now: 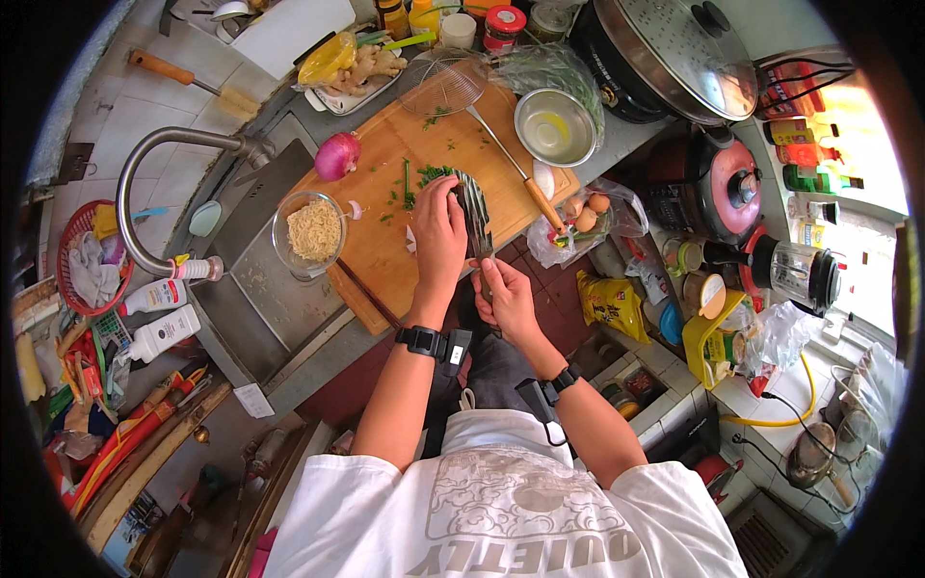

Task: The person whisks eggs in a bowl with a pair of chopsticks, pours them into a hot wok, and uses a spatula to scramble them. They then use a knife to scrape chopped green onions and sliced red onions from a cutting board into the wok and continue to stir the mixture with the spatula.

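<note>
My right hand point(504, 295) is closed around the handle of a kitchen knife point(475, 217) over the wooden cutting board point(383, 253). The fingers of my left hand point(440, 230) lie against the blade's left side, near its tip; whether they hold anything is hidden. Chopped green herbs point(434, 175) lie just beyond those fingertips, with scraps scattered to the left. A red onion point(337, 156) sits at the board's left edge, near a glass bowl of dry noodles point(312, 230). Wooden chopsticks point(367, 292) reach under my left wrist. A wire skimmer point(531, 184) lies across the board's right part.
A steel bowl point(555, 128) with yellowish residue stands at the board's upper right. The sink point(282, 325) and its curved faucet point(126, 180) are to the left. Eggs point(587, 217) sit in a plastic bag by the right edge. A large lidded pan point(672, 50) stands upper right.
</note>
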{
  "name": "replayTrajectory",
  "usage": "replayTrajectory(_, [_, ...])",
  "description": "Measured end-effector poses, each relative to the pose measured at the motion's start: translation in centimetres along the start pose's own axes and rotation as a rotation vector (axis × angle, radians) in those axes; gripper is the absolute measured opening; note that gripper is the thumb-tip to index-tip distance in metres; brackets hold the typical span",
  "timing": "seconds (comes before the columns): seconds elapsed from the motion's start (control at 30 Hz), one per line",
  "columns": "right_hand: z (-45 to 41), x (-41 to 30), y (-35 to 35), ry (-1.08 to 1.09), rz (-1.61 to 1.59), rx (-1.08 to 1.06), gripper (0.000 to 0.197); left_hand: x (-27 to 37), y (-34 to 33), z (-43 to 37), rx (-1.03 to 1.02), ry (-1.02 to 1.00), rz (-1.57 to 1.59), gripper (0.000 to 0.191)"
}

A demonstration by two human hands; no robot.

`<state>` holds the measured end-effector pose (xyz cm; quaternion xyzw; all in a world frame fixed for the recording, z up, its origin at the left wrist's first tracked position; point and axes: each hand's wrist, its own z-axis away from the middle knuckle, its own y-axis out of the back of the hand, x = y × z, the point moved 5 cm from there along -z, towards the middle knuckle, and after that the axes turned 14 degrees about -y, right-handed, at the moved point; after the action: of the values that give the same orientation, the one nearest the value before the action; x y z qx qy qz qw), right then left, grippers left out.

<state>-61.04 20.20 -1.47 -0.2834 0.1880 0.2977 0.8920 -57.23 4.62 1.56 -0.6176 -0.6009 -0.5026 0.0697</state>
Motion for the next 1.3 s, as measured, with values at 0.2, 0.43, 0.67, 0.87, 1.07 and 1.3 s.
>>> replayTrajectory(0.2, [3.2,1.0,-1.3,0.058,-0.111,0.004,0.036,2.8,1.6,-0.1,-0.016,-0.093,0.043,0.022])
replayTrajectory(0.43, [11.8,3.6,-1.7,0.218,-0.322,0.171,0.035,10.2,2.0,1.3,-0.187,-0.270,0.179,0.032])
replayTrajectory(0.67, [23.3,9.5,2.0,0.417,-0.584,0.376,0.035,24.0,-0.6,7.5,-0.372,-0.549,0.410,0.030])
replayTrajectory(0.87, [36.4,17.4,5.9,0.692,-0.806,0.545,0.032,38.9,-1.7,18.2,-0.572,-0.756,0.689,0.033])
replayTrajectory(1.07, [51.7,30.4,10.0,0.899,-1.061,0.862,0.032,56.5,0.3,35.9,-0.795,-0.935,1.073,0.032])
replayTrajectory(1.3, [67.8,45.0,13.1,1.024,-1.185,1.241,0.033,71.4,4.3,56.7,-0.972,-1.016,1.437,0.025])
